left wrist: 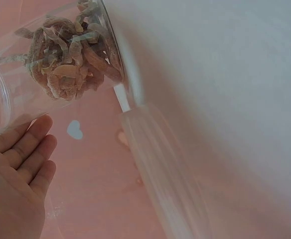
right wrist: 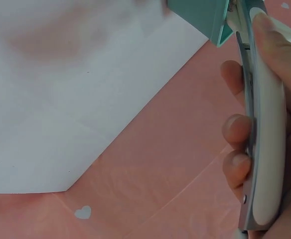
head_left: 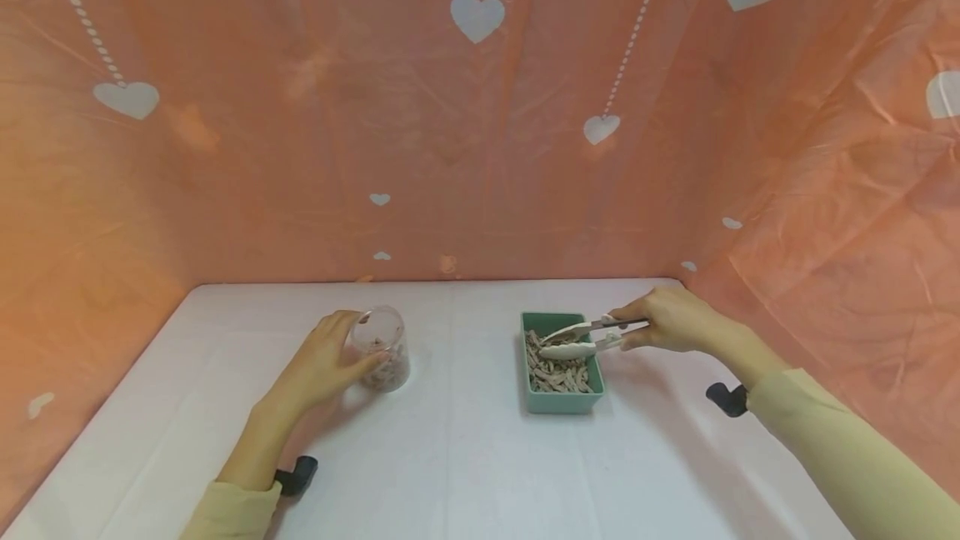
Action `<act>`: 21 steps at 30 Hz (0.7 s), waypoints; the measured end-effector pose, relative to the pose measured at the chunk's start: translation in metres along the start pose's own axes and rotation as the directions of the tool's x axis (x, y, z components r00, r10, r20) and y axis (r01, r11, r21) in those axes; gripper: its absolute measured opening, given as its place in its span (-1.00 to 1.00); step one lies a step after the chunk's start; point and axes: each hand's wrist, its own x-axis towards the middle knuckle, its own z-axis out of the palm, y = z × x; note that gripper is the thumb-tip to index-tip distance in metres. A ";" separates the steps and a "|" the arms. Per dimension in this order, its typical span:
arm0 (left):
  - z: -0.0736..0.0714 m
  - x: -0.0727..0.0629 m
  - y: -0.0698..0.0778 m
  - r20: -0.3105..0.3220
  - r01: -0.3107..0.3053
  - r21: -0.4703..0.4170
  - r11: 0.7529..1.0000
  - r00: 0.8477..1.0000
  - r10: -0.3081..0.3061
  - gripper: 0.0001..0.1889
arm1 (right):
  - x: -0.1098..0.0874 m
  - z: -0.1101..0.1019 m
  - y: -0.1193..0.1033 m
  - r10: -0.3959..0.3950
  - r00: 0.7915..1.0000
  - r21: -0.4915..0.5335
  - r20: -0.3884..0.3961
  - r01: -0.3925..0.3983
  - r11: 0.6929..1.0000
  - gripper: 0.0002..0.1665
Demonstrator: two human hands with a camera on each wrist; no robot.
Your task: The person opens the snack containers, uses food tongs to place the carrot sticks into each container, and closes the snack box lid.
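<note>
A clear plastic jar (head_left: 381, 348) stands upright on the white table, its lower part holding brownish dried strips (left wrist: 66, 59). My left hand (head_left: 327, 361) holds it from the left, thumb across the near side and fingers at the far side by the rim. In the left wrist view, several fingertips (left wrist: 38, 144) show beside the jar's mouth. With my right hand (head_left: 671, 322) I grip tongs (head_left: 592, 340) with white handles and pale tips. The tips are apart and lie over similar strips in a green rectangular box (head_left: 562, 404). The right wrist view shows fingers wrapped around the handle.
The white table (head_left: 465, 457) is backed by orange cloth (head_left: 300, 148) with white hearts, which also hangs at both sides. The green box stands to the right of the jar, with bare tabletop between them. Dark wrist mounts (head_left: 298, 476) sit near both sleeves.
</note>
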 end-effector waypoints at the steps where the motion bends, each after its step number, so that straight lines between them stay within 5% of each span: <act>1: 0.000 0.000 0.000 -0.001 0.000 0.000 1.000 1.000 0.000 -0.25 | -0.001 0.000 0.000 0.001 1.000 0.009 -0.003 -0.001 1.000 -0.44; 21: 0.001 0.000 0.003 -0.013 -0.021 0.003 1.000 1.000 0.021 -0.28 | -0.019 0.004 0.002 0.078 0.993 0.089 -0.086 -0.071 0.994 -0.40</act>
